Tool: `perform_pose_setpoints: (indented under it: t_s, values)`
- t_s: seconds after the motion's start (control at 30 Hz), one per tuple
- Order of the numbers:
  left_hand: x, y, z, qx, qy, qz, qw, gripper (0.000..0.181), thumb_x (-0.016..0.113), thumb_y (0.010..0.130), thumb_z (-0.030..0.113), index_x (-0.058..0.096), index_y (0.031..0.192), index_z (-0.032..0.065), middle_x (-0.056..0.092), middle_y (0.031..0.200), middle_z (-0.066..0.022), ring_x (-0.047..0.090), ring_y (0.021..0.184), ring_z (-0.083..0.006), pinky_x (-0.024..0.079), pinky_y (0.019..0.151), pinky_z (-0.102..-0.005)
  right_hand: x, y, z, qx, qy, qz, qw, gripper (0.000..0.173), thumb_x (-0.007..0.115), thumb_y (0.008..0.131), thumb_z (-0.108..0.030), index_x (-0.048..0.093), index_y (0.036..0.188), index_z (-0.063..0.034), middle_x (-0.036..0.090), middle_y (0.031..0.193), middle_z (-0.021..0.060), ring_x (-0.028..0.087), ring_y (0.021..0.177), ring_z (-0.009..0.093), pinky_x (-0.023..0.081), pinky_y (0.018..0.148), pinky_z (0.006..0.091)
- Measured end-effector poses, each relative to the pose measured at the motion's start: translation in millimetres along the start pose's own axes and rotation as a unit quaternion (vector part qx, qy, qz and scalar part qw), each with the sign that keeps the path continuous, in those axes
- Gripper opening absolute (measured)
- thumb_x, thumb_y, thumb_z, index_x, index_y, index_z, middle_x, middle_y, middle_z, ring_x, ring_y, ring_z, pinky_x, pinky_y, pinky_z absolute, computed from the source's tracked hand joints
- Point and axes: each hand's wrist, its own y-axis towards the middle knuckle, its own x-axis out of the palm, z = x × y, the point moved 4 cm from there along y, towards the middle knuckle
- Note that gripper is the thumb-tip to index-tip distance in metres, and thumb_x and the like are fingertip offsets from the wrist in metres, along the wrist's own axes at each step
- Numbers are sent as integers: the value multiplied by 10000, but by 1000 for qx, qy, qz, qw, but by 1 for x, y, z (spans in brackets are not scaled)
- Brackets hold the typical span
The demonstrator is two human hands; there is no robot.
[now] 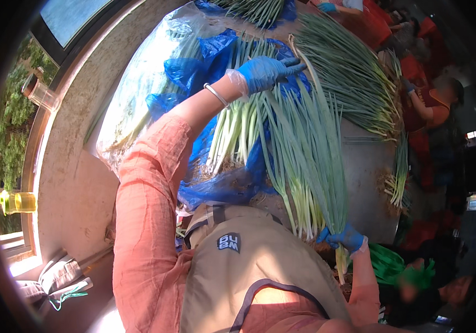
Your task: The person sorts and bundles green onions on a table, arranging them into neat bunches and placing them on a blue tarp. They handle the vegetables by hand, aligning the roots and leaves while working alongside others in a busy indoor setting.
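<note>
My right hand (pixel 344 239), in a blue glove, grips a bunch of green onions (pixel 325 166) near their white root ends. The leaves fan up and away from me across the table. My left hand (pixel 263 74), also blue-gloved, reaches over the far leaf tips with its fingers stretched right. A withered tan leaf tip (pixel 293 43) passes close to those fingertips; whether they pinch it is unclear. Beneath the left forearm, more green onions (pixel 234 133) with roots lie on a blue plastic bag (pixel 225 187). Other loose stalks (pixel 304 208) rest beside the held bunch.
A clear plastic bag of green onions (pixel 150 83) stands left, by the wall ledge (pixel 80 95). A large green onion pile (pixel 350 70) covers the metal table's (pixel 367 166) far right; a small bundle (pixel 398 179) lies at its edge. Co-workers (pixel 433 104) are along the right.
</note>
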Motion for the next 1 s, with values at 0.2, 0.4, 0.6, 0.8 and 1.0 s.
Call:
perform_pose_setpoints:
  t_s: [0.2,0.4,0.6,0.8,1.0]
  values:
    - [20,-17,-3,-81,-244,-126,958,125,512,868,156,610,886,81,585,735,-22,536,626,-150,451,602,-282,10,-10,9,5,27,-23,999,170,568,694,35,609,858,30,634,801,136,437,496,92,356,438,218]
    - [5,-44,-83,-301,-453,127,830,250,474,922,245,620,842,58,606,720,5,482,615,-63,397,564,-200,1,5,18,9,3,-93,996,266,604,708,9,552,970,15,635,803,147,455,492,89,363,434,213]
    - [-49,3,23,80,70,4,994,493,693,689,161,547,1160,146,604,1013,-105,595,857,-303,487,737,-383,14,3,24,36,35,-59,997,176,615,670,38,603,845,28,622,762,133,457,490,99,350,429,230]
    - [-3,9,53,208,-37,-110,971,222,650,711,146,659,918,63,602,772,-106,594,743,-276,468,648,-354,14,3,24,38,24,-68,997,171,606,646,49,610,816,29,587,679,86,466,483,108,348,426,245]
    - [9,15,46,104,-153,-209,960,68,583,697,62,635,677,23,611,760,-82,590,734,-230,472,666,-311,2,2,47,48,6,-90,995,264,602,653,44,589,915,20,585,692,85,454,475,106,339,421,239]
